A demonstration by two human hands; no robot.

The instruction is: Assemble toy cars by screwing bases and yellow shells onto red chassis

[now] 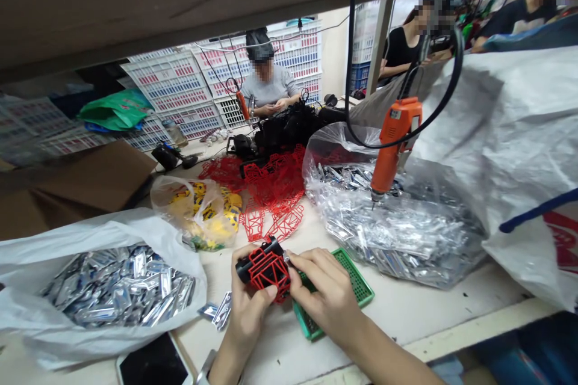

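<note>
My left hand [246, 307] is wrapped round a black plastic toy part with a red lattice frame [270, 271] on it, thumb across its lower side. Thumb and forefinger of my right hand [323, 289] pinch together at the right end of this part. Something small and silvery shows at those fingertips, too small to name. Partly behind my right hand lies a green perforated tray [361, 286]. Beside my left wrist are a few loose silvery pieces [221, 311].
An orange electric screwdriver [394, 144] hangs at the right over a clear bag of silvery parts [388, 246]. Red lattice frames [275, 186] pile up mid-table. A yellow-parts bag [203, 210], a white bag [180, 234], a phone [153, 364] and a co-worker [271, 84] are also there.
</note>
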